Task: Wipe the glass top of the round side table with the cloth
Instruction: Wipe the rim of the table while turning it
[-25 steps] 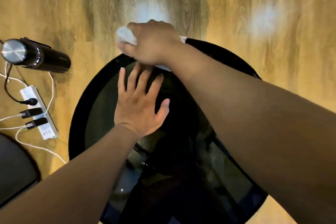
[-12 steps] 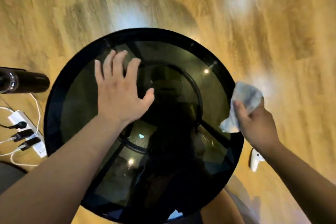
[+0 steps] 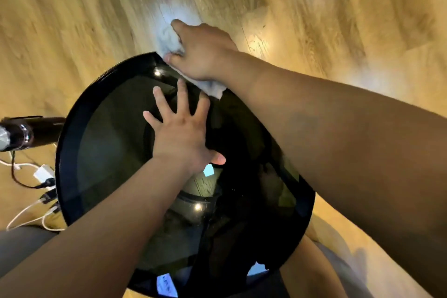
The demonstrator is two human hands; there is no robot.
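The round side table (image 3: 72,143) has a black rim and a dark, reflective glass top. My left hand (image 3: 181,133) lies flat on the middle of the glass with its fingers spread. My right hand (image 3: 203,51) is at the table's far rim, closed on a crumpled white cloth (image 3: 168,40). Part of the cloth sticks out beyond the rim and another part (image 3: 214,87) shows under my wrist on the glass. My right forearm crosses over the right side of the table and hides it.
A dark cylindrical bottle with a metal cap (image 3: 26,133) lies on the wooden floor left of the table. A white power strip with plugs and cables (image 3: 43,176) sits on the floor below it. A dark shape (image 3: 17,242) is at the lower left.
My right hand has swept with the cloth from the table's right edge round to its far rim. My left hand stays flat on the glass. The camera view has shifted.
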